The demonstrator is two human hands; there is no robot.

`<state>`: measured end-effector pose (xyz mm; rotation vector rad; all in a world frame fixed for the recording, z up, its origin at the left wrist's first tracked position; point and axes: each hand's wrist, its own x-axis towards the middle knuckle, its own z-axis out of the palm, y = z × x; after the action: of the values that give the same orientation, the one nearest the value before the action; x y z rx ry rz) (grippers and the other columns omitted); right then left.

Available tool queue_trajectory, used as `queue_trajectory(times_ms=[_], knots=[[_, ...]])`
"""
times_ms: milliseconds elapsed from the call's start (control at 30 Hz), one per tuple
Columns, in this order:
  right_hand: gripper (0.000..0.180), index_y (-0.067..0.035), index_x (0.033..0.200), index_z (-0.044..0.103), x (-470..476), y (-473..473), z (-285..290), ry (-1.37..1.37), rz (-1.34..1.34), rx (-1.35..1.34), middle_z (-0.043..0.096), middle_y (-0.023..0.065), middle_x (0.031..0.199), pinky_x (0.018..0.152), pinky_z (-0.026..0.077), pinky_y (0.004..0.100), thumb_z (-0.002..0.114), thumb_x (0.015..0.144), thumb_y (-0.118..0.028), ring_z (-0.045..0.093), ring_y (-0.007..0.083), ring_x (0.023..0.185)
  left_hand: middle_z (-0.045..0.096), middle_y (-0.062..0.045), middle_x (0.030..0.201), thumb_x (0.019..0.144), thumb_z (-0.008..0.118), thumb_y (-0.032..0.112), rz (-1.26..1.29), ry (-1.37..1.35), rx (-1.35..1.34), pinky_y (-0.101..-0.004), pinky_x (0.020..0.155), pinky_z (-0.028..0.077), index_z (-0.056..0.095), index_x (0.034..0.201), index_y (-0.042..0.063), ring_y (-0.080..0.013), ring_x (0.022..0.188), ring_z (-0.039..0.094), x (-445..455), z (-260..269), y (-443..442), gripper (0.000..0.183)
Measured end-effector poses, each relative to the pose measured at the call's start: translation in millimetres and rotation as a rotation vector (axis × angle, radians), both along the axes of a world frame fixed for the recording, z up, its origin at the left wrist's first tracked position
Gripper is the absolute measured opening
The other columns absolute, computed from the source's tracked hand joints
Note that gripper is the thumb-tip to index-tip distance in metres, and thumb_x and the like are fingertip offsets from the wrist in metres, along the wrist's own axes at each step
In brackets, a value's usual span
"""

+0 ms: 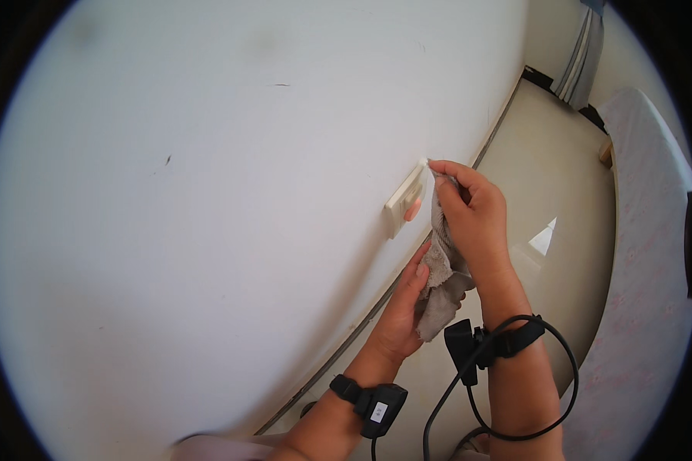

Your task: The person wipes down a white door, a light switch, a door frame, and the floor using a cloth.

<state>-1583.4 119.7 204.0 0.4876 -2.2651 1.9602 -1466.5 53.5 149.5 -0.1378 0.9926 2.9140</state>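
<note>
A grey-brown terry cloth hangs bunched between my two hands. My right hand pinches its upper end between thumb and forefinger, close to the top corner of a cream wall switch plate. Whether the fingertips touch the plate cannot be told. My left hand holds the lower folds, fingers partly hidden behind the cloth. On the plate's face is a rocker, with an orange-pink patch beside it.
The white wall bears several dark scuffs. A dark skirting line meets the glossy tiled floor. To the right stands a bed with a pale floral cover; a curtain hangs beyond. Black wrist devices trail cables.
</note>
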Motion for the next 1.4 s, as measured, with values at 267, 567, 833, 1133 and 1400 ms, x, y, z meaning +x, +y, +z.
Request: queue_trajectory(times_ms=[267,567,833,1133,1400], knots=[[0.018,0.002,0.097,0.066,-17,-5,6,0.193,-0.022,0.194,0.054,-0.0007,0.065,0.054,0.038,0.0219,0.055,0.087,-0.008,0.045,0.0054,0.059,0.049,-0.007,0.128,0.096,0.042,0.040,0.006,0.037,-0.015,-0.0352,0.083,0.050,0.024,0.144,0.013,-0.0190,0.103,0.056,-6,2,-1,0.057],[0.018,0.004,0.092,0.066,-7,-14,20,0.057,0.057,0.193,0.058,0.0091,0.060,0.047,0.040,0.0269,0.053,0.085,-0.007,0.050,0.0119,0.047,0.050,-0.007,0.126,0.095,0.046,0.036,0.037,0.053,0.039,-0.0340,0.083,0.047,0.027,0.143,0.012,-0.0188,0.102,0.055,-6,-7,-8,0.056],[0.016,0.001,0.091,0.065,26,-18,16,0.139,0.118,0.208,0.064,0.0165,0.080,0.062,0.049,0.0351,0.055,0.084,-0.008,0.061,0.0287,0.065,0.054,-0.005,0.113,0.092,0.054,0.027,0.041,-0.021,0.087,-0.0311,0.082,0.047,0.031,0.137,0.010,-0.0168,0.096,0.056,2,-10,-5,0.054],[0.017,0.000,0.095,0.066,33,0,19,-0.307,0.461,0.077,0.061,0.0051,0.079,0.060,0.045,0.0245,0.056,0.083,-0.007,0.054,0.0105,0.067,0.051,-0.008,0.124,0.091,0.050,0.022,-0.026,0.028,0.042,-0.0342,0.086,0.048,0.030,0.138,0.009,-0.0197,0.101,0.057,4,-28,-7,0.053],[0.026,0.001,0.113,0.060,-5,25,-18,-0.402,0.248,-0.364,0.062,0.0031,0.089,0.068,0.048,0.0219,0.056,0.089,-0.008,0.057,0.0089,0.074,0.048,-0.011,0.127,0.092,0.048,0.021,0.000,-0.001,0.030,-0.0354,0.085,0.048,0.027,0.140,0.008,-0.0231,0.105,0.055,1,-15,2,0.054]])
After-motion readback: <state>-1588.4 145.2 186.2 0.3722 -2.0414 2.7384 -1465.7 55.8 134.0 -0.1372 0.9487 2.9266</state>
